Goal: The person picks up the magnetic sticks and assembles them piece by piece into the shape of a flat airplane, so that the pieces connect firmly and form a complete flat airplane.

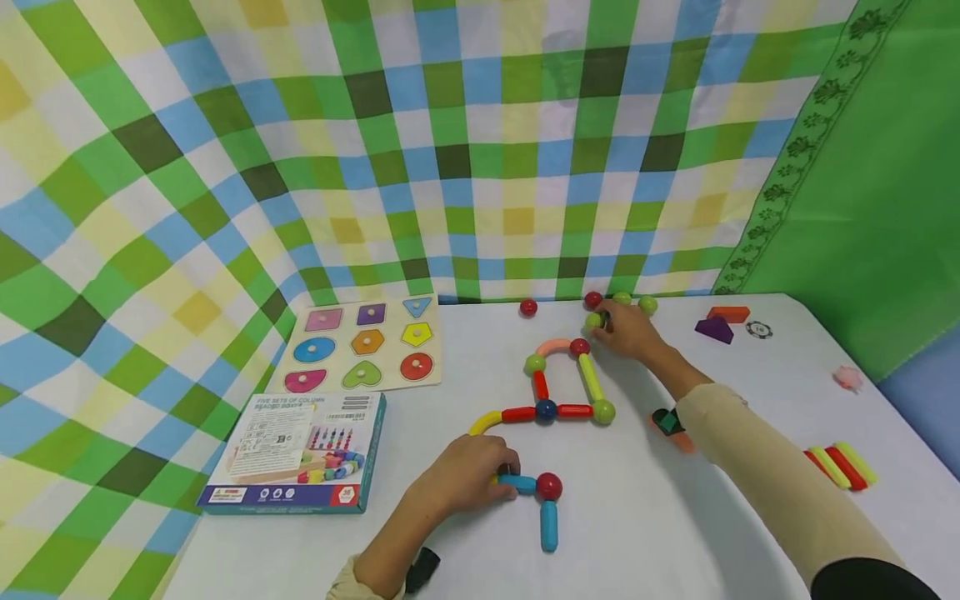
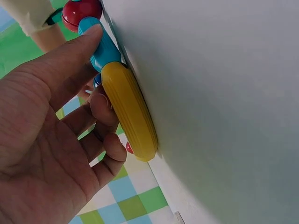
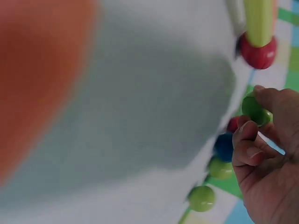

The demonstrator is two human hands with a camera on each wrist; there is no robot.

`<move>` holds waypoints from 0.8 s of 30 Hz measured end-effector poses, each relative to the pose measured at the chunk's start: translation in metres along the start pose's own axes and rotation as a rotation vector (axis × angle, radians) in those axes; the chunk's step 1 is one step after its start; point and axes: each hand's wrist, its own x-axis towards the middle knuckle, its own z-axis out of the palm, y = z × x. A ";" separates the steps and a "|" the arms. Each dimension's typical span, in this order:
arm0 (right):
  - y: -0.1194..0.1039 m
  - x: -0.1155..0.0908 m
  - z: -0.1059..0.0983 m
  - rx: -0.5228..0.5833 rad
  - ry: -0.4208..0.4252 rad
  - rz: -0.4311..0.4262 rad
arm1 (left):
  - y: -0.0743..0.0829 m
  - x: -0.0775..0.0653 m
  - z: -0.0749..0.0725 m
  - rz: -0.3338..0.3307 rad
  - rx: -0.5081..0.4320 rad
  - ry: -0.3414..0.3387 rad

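My left hand [image 1: 468, 475] pinches a short blue magnetic stick [image 2: 106, 49] between thumb and fingers. That stick joins a yellow stick [image 2: 131, 112] at one end and a red ball [image 1: 549, 486] at the other. From the ball a second blue stick [image 1: 549, 527] points toward the near side. At the back of the table my right hand [image 1: 630, 329] pinches a green ball [image 3: 254, 109] between thumb and finger. Beside it are a red ball [image 1: 593, 300], a blue ball [image 3: 224, 147] and more green balls [image 3: 202, 198].
Between the hands lies a figure of sticks and balls, with a dark blue ball [image 1: 546, 411] and a yellow curved stick [image 1: 486, 422]. A shape puzzle board [image 1: 390, 333] and a box [image 1: 292, 454] lie left. Several loose sticks [image 1: 840, 465] lie right, beyond the right sleeve.
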 end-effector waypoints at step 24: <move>-0.085 -0.219 0.020 0.438 -0.438 -0.185 | 0.043 -0.001 0.019 0.272 0.178 0.010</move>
